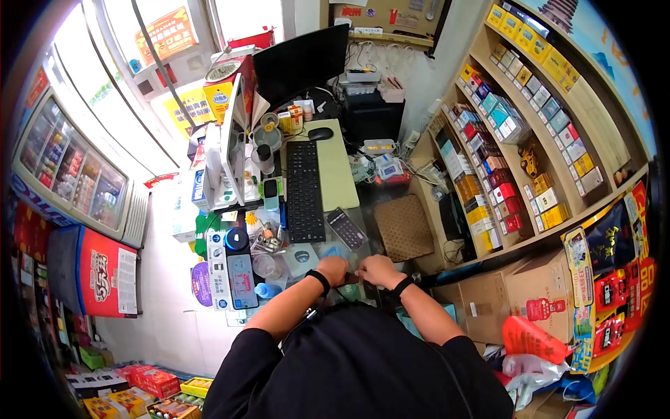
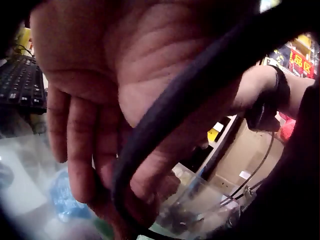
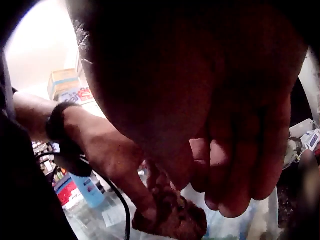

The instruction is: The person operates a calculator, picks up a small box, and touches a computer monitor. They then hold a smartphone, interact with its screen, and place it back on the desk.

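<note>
A small, dark reddish-brown item [image 3: 172,220] lies between the two hands, low in the right wrist view; what it is cannot be told. My left hand [image 1: 332,270] [image 2: 135,65] [image 3: 107,150] pinches it from one side, thumb and fingertips against it. The right hand [image 1: 379,271] [image 3: 200,100] meets it from the other side with thumb and fingers bent round its edge, partly hidden in shadow. Beneath the hands is a glass counter top with a crumpled light-blue plastic piece [image 2: 70,200] on it.
Ahead stand a calculator [image 1: 347,228], a black keyboard [image 1: 305,192], a mouse [image 1: 320,133] and a monitor [image 1: 300,66]. Left of the hands are a clear cup [image 1: 265,265], a blue bottle [image 1: 267,290] and a phone-like device [image 1: 242,281]. Shelves [image 1: 541,164] and cartons [image 1: 513,293] fill the right.
</note>
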The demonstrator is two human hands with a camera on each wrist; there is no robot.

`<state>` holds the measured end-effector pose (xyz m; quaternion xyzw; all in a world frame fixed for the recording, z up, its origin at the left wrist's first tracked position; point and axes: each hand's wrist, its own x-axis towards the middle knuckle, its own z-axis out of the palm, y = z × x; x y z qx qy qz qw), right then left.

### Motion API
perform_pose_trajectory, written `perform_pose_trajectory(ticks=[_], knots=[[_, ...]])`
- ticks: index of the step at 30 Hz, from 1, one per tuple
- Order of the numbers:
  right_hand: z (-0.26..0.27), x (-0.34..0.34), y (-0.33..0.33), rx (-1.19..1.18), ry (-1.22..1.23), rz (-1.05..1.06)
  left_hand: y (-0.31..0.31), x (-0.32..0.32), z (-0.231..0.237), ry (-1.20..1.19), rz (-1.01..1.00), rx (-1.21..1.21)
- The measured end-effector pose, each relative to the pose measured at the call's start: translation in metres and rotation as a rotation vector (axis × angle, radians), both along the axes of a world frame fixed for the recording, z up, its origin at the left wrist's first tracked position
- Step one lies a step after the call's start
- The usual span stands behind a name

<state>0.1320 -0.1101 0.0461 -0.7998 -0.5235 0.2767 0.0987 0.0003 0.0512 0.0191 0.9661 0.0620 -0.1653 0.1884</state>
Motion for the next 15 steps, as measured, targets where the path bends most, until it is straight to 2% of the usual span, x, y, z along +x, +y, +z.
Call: perform_pose_trajectory(ticks=[3, 6, 7, 8, 12, 15], knots=[[0.004, 0.003, 0.004, 0.063, 0.010, -0.012, 0.003, 0.003, -0.026, -0.063, -0.022, 0.029], [-0.033, -0.012, 0.015, -0.053, -0.186, 0.090, 0.002, 0.002, -0.019, -0.029, -0.050, 0.058], [-0.042, -0.020, 0.013, -0.030, -0.156, 0.151, 0.002, 0.002, -0.019, -0.028, -0.051, 0.065], [-0.049, -0.022, 0.017, -0.114, -0.140, 0.159, 0.002, 0.000, -0.020, -0.026, -0.053, 0.072], [-0.053, -0.024, 0.014, -0.058, -0.180, 0.180, -0.002, -0.004, -0.005, -0.013, -0.021, 0.043], [-0.047, -0.028, 0.017, -0.035, -0.171, 0.186, 0.003, -0.001, -0.037, 0.009, -0.038, 0.064]])
